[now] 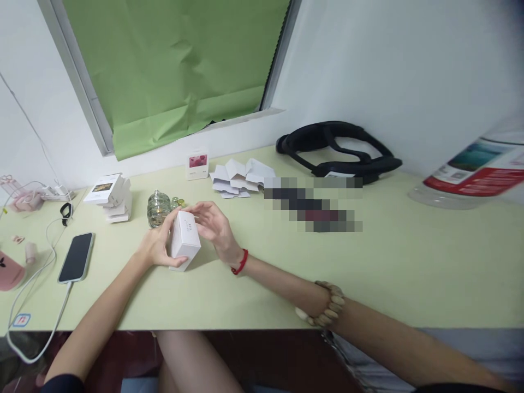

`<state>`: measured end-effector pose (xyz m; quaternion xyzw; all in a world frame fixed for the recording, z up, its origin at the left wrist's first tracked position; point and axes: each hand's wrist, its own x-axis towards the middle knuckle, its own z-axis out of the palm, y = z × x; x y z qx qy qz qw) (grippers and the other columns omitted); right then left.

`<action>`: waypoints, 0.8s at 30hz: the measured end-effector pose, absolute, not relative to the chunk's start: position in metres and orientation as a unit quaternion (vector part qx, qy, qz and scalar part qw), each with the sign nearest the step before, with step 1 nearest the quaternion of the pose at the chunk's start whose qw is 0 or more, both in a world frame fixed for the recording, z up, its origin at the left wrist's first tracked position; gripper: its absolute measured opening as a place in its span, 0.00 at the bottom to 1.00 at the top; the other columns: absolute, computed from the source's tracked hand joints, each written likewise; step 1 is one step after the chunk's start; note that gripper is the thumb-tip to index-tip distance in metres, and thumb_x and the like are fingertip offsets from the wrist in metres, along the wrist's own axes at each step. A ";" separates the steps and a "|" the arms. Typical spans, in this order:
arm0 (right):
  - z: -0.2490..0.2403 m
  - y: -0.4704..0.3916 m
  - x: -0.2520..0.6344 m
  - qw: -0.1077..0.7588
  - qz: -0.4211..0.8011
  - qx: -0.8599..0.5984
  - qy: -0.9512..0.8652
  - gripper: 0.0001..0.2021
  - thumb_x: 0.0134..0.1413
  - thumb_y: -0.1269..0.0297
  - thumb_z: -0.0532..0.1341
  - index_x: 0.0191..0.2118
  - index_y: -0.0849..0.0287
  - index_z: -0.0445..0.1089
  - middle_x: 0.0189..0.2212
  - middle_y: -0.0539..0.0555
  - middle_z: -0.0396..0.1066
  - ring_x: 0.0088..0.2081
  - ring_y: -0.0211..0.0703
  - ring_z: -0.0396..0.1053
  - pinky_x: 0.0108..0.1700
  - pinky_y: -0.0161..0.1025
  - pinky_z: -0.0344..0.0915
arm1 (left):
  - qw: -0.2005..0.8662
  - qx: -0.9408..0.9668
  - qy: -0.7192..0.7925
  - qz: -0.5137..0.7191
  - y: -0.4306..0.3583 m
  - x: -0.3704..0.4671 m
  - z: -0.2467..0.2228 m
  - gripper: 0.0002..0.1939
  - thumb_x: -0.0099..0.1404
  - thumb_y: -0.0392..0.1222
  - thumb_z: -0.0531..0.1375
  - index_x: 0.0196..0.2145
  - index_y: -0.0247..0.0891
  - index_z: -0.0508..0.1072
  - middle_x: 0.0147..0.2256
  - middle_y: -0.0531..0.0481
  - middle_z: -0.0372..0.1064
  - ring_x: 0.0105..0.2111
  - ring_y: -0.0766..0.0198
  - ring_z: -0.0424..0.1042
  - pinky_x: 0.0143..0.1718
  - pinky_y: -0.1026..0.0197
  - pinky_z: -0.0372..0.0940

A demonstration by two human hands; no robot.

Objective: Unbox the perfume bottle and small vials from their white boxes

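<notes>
A small white cardboard box (186,234) stands tilted above the table, with faint print on one face. My left hand (159,243) is shut on it, thumb at the near lower edge and fingers along the far side. My right hand (215,229), wearing a red string bracelet, is held open at the box's right side, its fingers curved and apart; whether the fingertips touch the box is hard to tell. Just behind the box are a ribbed glass jar (158,207) and small greenish glass pieces (178,202), partly hidden by my hands.
Left of the jar is a stack of white boxes (109,196); further left, a charging phone (77,257) and its cable. Behind are a white box with a pink picture (197,166), folded white papers (241,177) and a black headset (335,150). A large bottle (475,169) lies right.
</notes>
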<state>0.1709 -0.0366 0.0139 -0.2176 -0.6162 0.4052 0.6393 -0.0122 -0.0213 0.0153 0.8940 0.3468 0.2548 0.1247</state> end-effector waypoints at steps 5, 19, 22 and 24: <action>0.013 -0.032 0.171 0.603 0.477 -0.248 -0.589 0.23 0.44 0.50 0.66 0.43 0.54 0.60 0.42 0.56 0.71 0.42 0.44 0.70 0.45 0.43 0.68 | 0.129 0.892 0.354 0.250 -0.021 -0.012 0.012 0.57 0.48 0.68 0.54 0.65 0.37 0.35 0.42 0.43 0.69 0.29 0.59 0.70 0.30 0.59 0.64; 0.018 -0.032 0.170 0.557 0.501 -0.266 -0.607 0.21 0.45 0.50 0.64 0.44 0.55 0.67 0.44 0.55 0.71 0.44 0.44 0.69 0.47 0.42 0.67 | 0.128 0.891 0.354 0.255 -0.021 -0.016 0.011 0.56 0.50 0.67 0.54 0.65 0.37 0.32 0.42 0.43 0.69 0.26 0.60 0.69 0.27 0.61 0.62; 0.023 -0.033 0.170 0.530 0.555 -0.251 -0.589 0.21 0.45 0.52 0.65 0.45 0.54 0.67 0.45 0.54 0.71 0.46 0.43 0.68 0.49 0.43 0.66 | 0.125 0.890 0.354 0.258 -0.021 -0.016 0.012 0.56 0.49 0.67 0.54 0.65 0.36 0.33 0.40 0.44 0.69 0.23 0.62 0.67 0.25 0.61 0.61; 0.026 -0.034 0.171 0.511 0.590 -0.238 -0.578 0.22 0.45 0.53 0.65 0.46 0.53 0.67 0.46 0.53 0.70 0.48 0.43 0.68 0.51 0.43 0.65 | 0.119 0.890 0.354 0.260 -0.021 -0.016 0.012 0.56 0.49 0.67 0.54 0.65 0.35 0.33 0.38 0.45 0.69 0.22 0.62 0.66 0.24 0.61 0.61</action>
